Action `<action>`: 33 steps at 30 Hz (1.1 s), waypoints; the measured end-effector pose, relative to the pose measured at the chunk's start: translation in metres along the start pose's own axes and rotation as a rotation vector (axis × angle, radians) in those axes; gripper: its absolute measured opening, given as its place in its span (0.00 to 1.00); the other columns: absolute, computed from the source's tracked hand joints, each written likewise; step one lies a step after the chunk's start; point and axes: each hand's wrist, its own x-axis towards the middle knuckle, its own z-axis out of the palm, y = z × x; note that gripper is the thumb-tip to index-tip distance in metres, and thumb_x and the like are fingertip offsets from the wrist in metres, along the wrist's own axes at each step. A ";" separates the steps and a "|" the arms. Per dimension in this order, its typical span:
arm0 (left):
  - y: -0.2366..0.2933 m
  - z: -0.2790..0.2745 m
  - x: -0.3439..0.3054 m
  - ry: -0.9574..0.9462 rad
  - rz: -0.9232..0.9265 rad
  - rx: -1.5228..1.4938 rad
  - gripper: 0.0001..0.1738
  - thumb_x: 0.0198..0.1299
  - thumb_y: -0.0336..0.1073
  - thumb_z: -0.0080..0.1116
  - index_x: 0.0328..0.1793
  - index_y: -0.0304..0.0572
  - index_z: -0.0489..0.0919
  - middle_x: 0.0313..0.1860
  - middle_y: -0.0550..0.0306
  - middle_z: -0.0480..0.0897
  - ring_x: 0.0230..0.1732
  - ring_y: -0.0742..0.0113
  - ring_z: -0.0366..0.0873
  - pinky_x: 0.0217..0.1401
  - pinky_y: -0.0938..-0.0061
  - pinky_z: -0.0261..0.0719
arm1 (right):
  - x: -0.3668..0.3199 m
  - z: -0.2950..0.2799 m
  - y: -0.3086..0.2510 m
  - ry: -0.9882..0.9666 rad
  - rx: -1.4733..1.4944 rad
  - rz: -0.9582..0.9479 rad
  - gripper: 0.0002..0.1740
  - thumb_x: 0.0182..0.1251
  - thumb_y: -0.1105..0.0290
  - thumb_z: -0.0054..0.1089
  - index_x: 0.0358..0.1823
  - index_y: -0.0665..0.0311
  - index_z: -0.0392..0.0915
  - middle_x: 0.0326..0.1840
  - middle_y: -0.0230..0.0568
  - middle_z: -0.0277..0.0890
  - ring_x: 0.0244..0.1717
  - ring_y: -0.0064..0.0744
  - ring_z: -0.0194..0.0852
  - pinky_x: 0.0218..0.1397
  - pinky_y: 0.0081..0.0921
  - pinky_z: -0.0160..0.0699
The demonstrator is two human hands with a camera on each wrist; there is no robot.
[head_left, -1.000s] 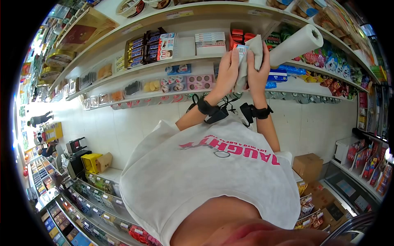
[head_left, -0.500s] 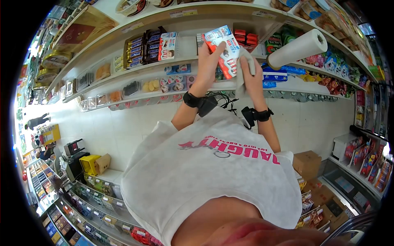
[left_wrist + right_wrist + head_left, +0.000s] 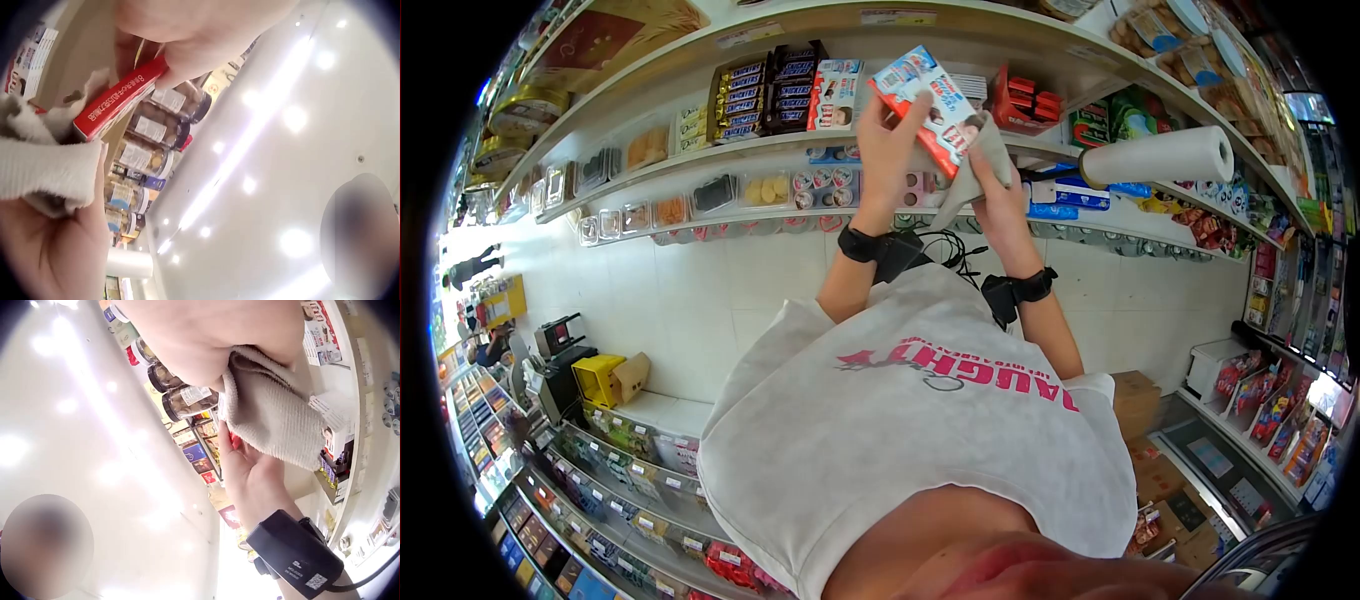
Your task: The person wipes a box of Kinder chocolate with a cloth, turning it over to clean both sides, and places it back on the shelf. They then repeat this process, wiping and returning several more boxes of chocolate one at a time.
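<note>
Snickers bars (image 3: 742,102) on a shelf (image 3: 730,153), white roll (image 3: 1160,156), yellow bin (image 3: 597,379)

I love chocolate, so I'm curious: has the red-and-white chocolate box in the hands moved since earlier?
Yes. In the head view, the red-and-white chocolate box has moved left, closer to the Snickers bars.

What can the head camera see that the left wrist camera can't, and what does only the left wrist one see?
Only the head view shows the white shirt with pink letters and the pale tiled floor.

Only the left wrist view shows the long, bright white ceiling light.

Both show the left hand holding the flat red-and-white cardboard box, the right hand holding the grey fabric cloth, and the white cylinder-shaped roll.
</note>
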 end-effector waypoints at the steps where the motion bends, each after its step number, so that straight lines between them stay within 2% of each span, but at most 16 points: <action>1: -0.005 -0.013 0.007 0.038 -0.007 -0.012 0.14 0.65 0.32 0.68 0.53 0.33 0.79 0.44 0.58 0.86 0.42 0.76 0.82 0.46 0.77 0.80 | 0.001 0.002 0.003 0.003 -0.085 0.007 0.26 0.74 0.62 0.65 0.68 0.68 0.72 0.60 0.37 0.78 0.58 0.23 0.77 0.59 0.25 0.77; 3: -0.012 -0.037 0.017 0.113 -0.022 -0.036 0.14 0.66 0.33 0.68 0.52 0.33 0.80 0.44 0.59 0.86 0.41 0.77 0.81 0.45 0.78 0.79 | 0.005 0.005 0.010 0.006 -0.255 0.020 0.26 0.74 0.61 0.66 0.66 0.68 0.74 0.58 0.37 0.79 0.56 0.24 0.78 0.58 0.25 0.79; 7: -0.010 -0.078 0.029 0.161 -0.068 -0.060 0.17 0.66 0.33 0.68 0.57 0.32 0.80 0.41 0.57 0.87 0.36 0.76 0.83 0.39 0.80 0.80 | 0.025 0.010 0.010 0.069 -0.211 -0.012 0.27 0.73 0.58 0.66 0.65 0.68 0.74 0.57 0.38 0.80 0.53 0.24 0.80 0.54 0.25 0.81; 10: -0.005 -0.093 0.028 0.090 -0.102 -0.020 0.24 0.63 0.31 0.71 0.62 0.28 0.76 0.41 0.54 0.87 0.38 0.73 0.84 0.39 0.77 0.83 | 0.036 0.023 0.013 -0.037 -0.190 0.094 0.31 0.72 0.55 0.68 0.66 0.68 0.74 0.58 0.39 0.80 0.53 0.23 0.79 0.53 0.23 0.80; 13: -0.010 -0.096 0.026 0.096 -0.150 -0.030 0.33 0.61 0.31 0.73 0.67 0.25 0.68 0.43 0.48 0.87 0.38 0.71 0.85 0.40 0.77 0.83 | 0.028 0.048 0.035 -0.037 -0.559 0.164 0.32 0.71 0.55 0.68 0.68 0.68 0.73 0.58 0.39 0.80 0.53 0.24 0.79 0.54 0.23 0.79; 15: -0.012 -0.098 0.026 0.113 -0.137 -0.015 0.32 0.61 0.31 0.72 0.65 0.24 0.67 0.42 0.46 0.88 0.38 0.69 0.85 0.40 0.78 0.82 | 0.037 0.053 0.048 -0.125 -0.516 0.087 0.31 0.71 0.55 0.68 0.66 0.68 0.75 0.57 0.39 0.81 0.51 0.25 0.79 0.56 0.24 0.77; 16: -0.011 -0.100 0.025 0.139 -0.153 -0.068 0.36 0.59 0.35 0.75 0.66 0.25 0.66 0.48 0.41 0.85 0.44 0.66 0.85 0.45 0.76 0.83 | 0.038 0.060 0.049 -0.111 -0.543 0.047 0.30 0.71 0.55 0.68 0.65 0.69 0.76 0.56 0.38 0.82 0.51 0.25 0.79 0.56 0.25 0.77; 19: -0.016 -0.111 0.030 0.089 -0.046 0.187 0.39 0.57 0.37 0.76 0.67 0.26 0.66 0.54 0.40 0.81 0.52 0.64 0.83 0.51 0.72 0.82 | 0.051 0.070 0.061 -0.071 -0.584 -0.031 0.27 0.72 0.55 0.66 0.62 0.70 0.78 0.52 0.39 0.84 0.50 0.25 0.80 0.56 0.26 0.77; 20: -0.008 -0.114 0.027 0.034 -0.114 0.310 0.41 0.54 0.38 0.78 0.67 0.25 0.68 0.57 0.41 0.79 0.56 0.62 0.80 0.54 0.68 0.81 | 0.061 0.071 0.067 -0.060 -0.590 -0.053 0.26 0.72 0.56 0.66 0.60 0.70 0.78 0.51 0.40 0.84 0.50 0.25 0.80 0.56 0.27 0.77; 23: -0.059 -0.141 0.049 0.012 0.072 0.509 0.41 0.54 0.30 0.75 0.72 0.22 0.68 0.56 0.44 0.82 0.51 0.66 0.83 0.53 0.73 0.82 | 0.099 0.069 0.093 -0.143 -0.653 -0.157 0.25 0.72 0.57 0.64 0.59 0.71 0.78 0.48 0.41 0.85 0.49 0.27 0.80 0.55 0.28 0.78; 24: -0.077 -0.155 0.063 0.000 0.135 0.639 0.40 0.54 0.29 0.74 0.71 0.20 0.68 0.54 0.44 0.84 0.50 0.66 0.83 0.53 0.73 0.82 | 0.111 0.069 0.103 -0.158 -0.734 -0.223 0.25 0.71 0.58 0.64 0.57 0.73 0.77 0.46 0.49 0.85 0.48 0.35 0.83 0.54 0.32 0.78; 26: -0.088 -0.162 0.080 0.093 0.184 0.532 0.40 0.51 0.31 0.76 0.69 0.22 0.71 0.55 0.38 0.83 0.53 0.57 0.84 0.56 0.68 0.81 | 0.117 0.084 0.106 -0.148 -0.867 -0.277 0.24 0.70 0.59 0.64 0.56 0.74 0.77 0.46 0.55 0.84 0.47 0.42 0.84 0.53 0.35 0.79; 28: -0.065 -0.154 0.077 0.179 0.172 0.531 0.37 0.50 0.33 0.76 0.65 0.22 0.75 0.55 0.34 0.84 0.55 0.51 0.84 0.57 0.64 0.81 | 0.112 0.102 0.105 -0.113 -0.925 -0.301 0.22 0.69 0.62 0.63 0.54 0.75 0.76 0.45 0.63 0.82 0.48 0.55 0.84 0.53 0.41 0.79; 31: -0.071 -0.164 0.086 0.112 0.219 0.730 0.35 0.52 0.35 0.75 0.64 0.22 0.76 0.56 0.35 0.84 0.55 0.47 0.84 0.59 0.63 0.80 | 0.133 0.096 0.127 -0.138 -0.949 -0.464 0.22 0.68 0.63 0.63 0.55 0.75 0.76 0.46 0.64 0.82 0.49 0.59 0.83 0.53 0.44 0.79; 32: -0.066 -0.163 0.084 0.097 0.142 0.634 0.34 0.53 0.36 0.74 0.64 0.23 0.77 0.55 0.35 0.84 0.57 0.44 0.82 0.63 0.61 0.77 | 0.137 0.094 0.129 -0.157 -0.944 -0.435 0.24 0.67 0.65 0.63 0.57 0.76 0.75 0.47 0.65 0.81 0.51 0.63 0.81 0.55 0.46 0.78; 33: -0.071 -0.164 0.087 0.125 0.191 0.701 0.34 0.53 0.36 0.74 0.64 0.24 0.77 0.55 0.35 0.84 0.56 0.43 0.82 0.63 0.61 0.77 | 0.139 0.094 0.130 -0.152 -0.976 -0.477 0.24 0.66 0.66 0.63 0.58 0.76 0.74 0.48 0.65 0.80 0.51 0.64 0.80 0.55 0.46 0.78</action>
